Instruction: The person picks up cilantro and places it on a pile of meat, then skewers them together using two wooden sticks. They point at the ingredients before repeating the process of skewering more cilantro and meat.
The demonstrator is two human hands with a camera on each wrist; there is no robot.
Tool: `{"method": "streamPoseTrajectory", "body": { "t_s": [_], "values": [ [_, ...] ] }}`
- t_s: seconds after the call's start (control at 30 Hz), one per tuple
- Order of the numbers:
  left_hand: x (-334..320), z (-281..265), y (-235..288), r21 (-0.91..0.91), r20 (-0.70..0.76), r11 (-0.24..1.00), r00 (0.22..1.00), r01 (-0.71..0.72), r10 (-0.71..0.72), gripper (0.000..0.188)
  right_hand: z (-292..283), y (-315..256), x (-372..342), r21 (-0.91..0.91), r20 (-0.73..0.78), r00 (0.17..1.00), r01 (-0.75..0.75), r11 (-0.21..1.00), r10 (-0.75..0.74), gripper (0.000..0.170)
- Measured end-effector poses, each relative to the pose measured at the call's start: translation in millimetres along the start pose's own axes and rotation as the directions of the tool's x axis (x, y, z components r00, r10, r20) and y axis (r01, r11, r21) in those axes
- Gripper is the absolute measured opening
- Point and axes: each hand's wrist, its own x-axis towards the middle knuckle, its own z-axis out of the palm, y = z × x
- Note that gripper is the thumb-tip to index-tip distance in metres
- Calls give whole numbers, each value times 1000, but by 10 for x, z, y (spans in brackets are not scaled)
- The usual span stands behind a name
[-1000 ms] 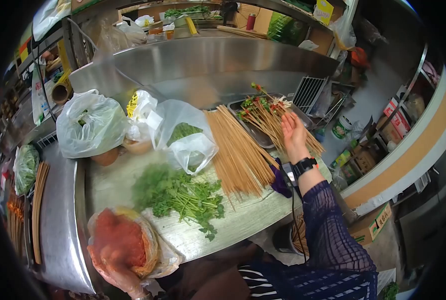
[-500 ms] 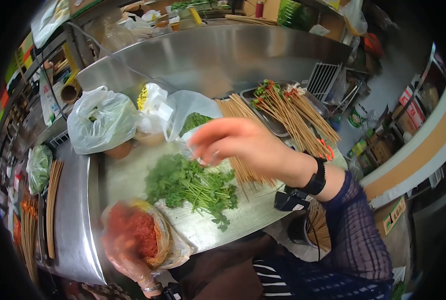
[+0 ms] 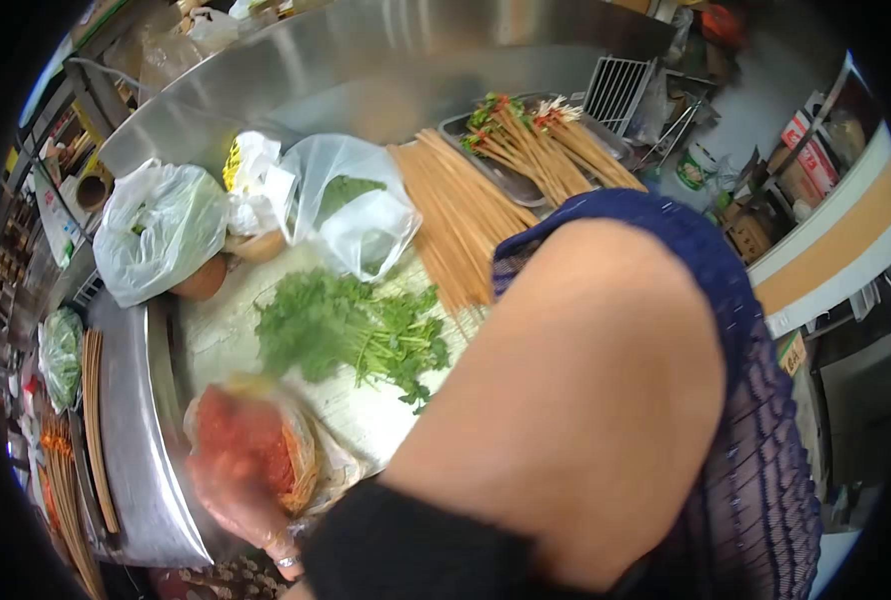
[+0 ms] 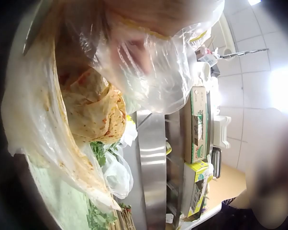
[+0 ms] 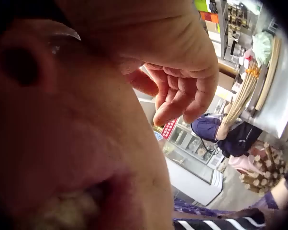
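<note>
My left hand (image 3: 234,492), in a clear plastic glove, lies along the left side of a bag (image 3: 306,475) of red minced filling (image 3: 278,458). A blurry patch covers its fingers there. In the left wrist view, the gloved palm (image 4: 151,19) is close over the stained, crumpled bag; how the fingers sit I cannot tell. My right hand (image 5: 180,88) is raised near the face, its bare fingers loosely curled with nothing in them. From the head, only the right forearm (image 3: 566,390) shows, crossing large and near. Beyond the filling lies a pile of coriander (image 3: 396,345) on the board.
Bare wooden skewers (image 3: 456,220) lie at the board's right. Filled skewers (image 3: 521,145) rest on a metal tray (image 3: 456,128) behind them. Plastic bags of greens (image 3: 161,230) stand along the back. More skewers (image 3: 98,430) lie at the left, on a steel counter (image 3: 146,400).
My right hand has swept from beside the filled skewers back across the board and up towards the head, leaving the head view. The left hand stays at the bag.
</note>
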Motion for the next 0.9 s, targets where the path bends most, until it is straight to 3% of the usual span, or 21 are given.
{"method": "streamPoseTrajectory", "body": {
  "t_s": [0.03,0.07,0.17,0.6,0.8,0.9],
  "values": [
    [-24,75,106,80,35,992,995,-93,91,44,13,-6,4,-9,2,1000,0,1000,0,28],
    [-47,50,101,17,67,997,995,-71,70,44,23,-10,13,-13,4,1000,-3,1000,3,28],
    [-54,136,164,-24,-36,999,999,-37,36,45,-2,-4,38,-25,-4,1000,-6,1000,6,28],
    [-1,107,-26,-115,-36,993,999,14,-19,46,142,-131,-87,-122,14,998,-59,991,61,30],
    [33,-75,-139,-239,-58,969,996,55,-70,46,194,-153,-83,-132,20,997,-74,988,78,31],
    [12,-38,-144,-184,-59,983,998,10,-22,51,200,-152,-58,-140,46,996,-69,988,77,32]
  ]
}}
